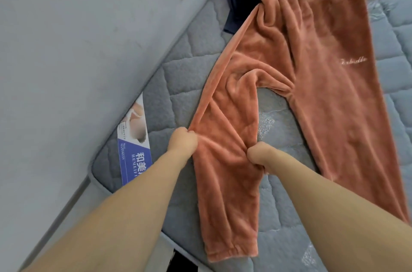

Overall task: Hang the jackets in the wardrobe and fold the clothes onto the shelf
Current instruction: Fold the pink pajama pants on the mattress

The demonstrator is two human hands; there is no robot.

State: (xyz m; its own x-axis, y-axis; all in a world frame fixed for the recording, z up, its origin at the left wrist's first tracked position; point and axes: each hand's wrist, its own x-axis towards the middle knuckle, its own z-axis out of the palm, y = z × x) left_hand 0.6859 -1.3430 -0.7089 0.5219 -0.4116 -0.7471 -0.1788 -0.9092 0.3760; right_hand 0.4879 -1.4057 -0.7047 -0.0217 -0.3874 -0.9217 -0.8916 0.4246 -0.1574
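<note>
The pants [289,75] are lying spread on the mattress [178,66], close to its left edge, above the grey floor [66,48]. The left hand [181,141] is gripping the outer side of the nearer leg, and the right hand [259,154] is pinching its inner side, fingers clenched into the plush. Pulling leftward is risking the slippery leg sliding off the edge, or bunching into creases instead of folding flat.

Both forearms are bare to each hand, left hand [182,140] and right hand [258,154]; no sleeves.
</note>
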